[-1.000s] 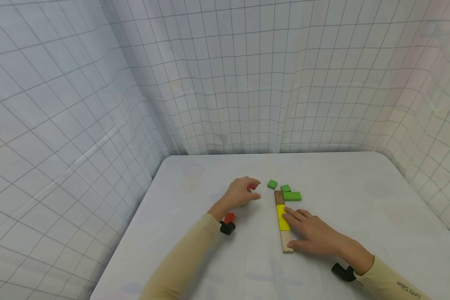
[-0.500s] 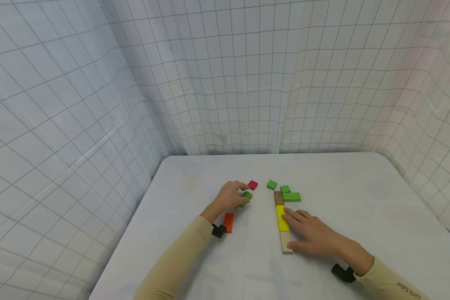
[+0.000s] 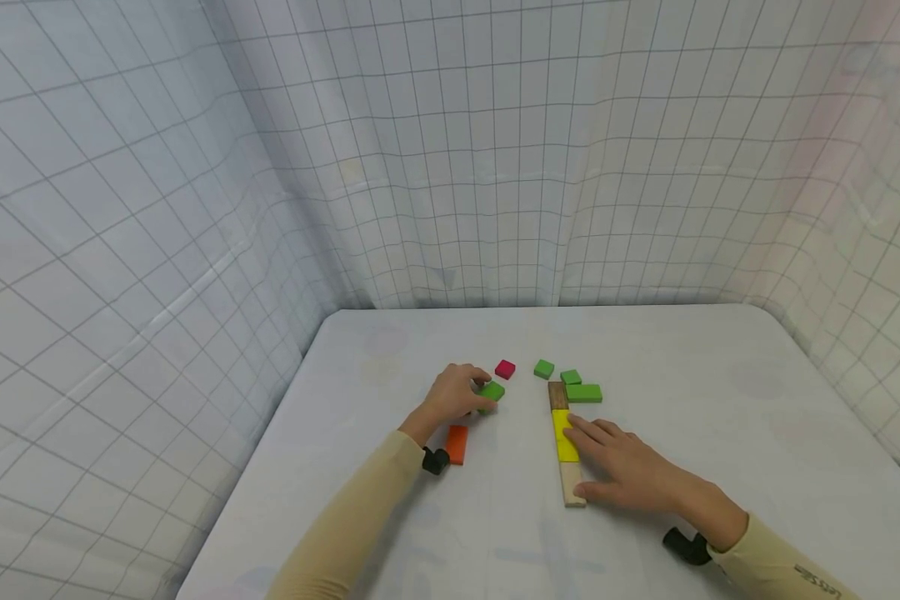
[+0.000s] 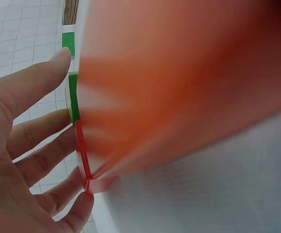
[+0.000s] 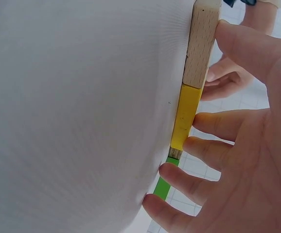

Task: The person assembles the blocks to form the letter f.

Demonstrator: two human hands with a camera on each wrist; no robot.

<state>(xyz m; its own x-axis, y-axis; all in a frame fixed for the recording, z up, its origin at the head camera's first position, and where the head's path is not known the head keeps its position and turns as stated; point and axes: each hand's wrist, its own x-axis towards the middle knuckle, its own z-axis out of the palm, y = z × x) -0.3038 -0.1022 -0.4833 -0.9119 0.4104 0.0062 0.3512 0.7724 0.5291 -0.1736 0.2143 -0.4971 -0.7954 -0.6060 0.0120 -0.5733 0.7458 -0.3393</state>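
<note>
My left hand [image 3: 452, 393] is around a small green block [image 3: 492, 390], thumb on its near side and fingers behind. In the left wrist view the thumb tip stands a little off this green block [image 4: 74, 99], and a fingertip is close to its other end. My right hand [image 3: 630, 471] lies with spread, fairly straight fingers along a row of flat blocks. Its fingertips touch the side of a yellow block [image 3: 566, 433], and its thumb touches a pale wooden block [image 3: 573, 485]. A dark brown block [image 3: 558, 395] forms the row's far end.
An orange block [image 3: 457, 444] lies beside the left wrist. Beyond the left hand is a crimson block [image 3: 505, 369]. Two small green blocks, one of them a cube [image 3: 543, 368], and a longer green block [image 3: 585, 393] lie near the row's far end. Gridded curtains [image 3: 450, 167] enclose the white table [image 3: 675, 358].
My left hand has moved back leftward from over the crimson block to the green block, uncovering the crimson and orange blocks. Its fingers have drawn in slightly. The right hand has stayed in place.
</note>
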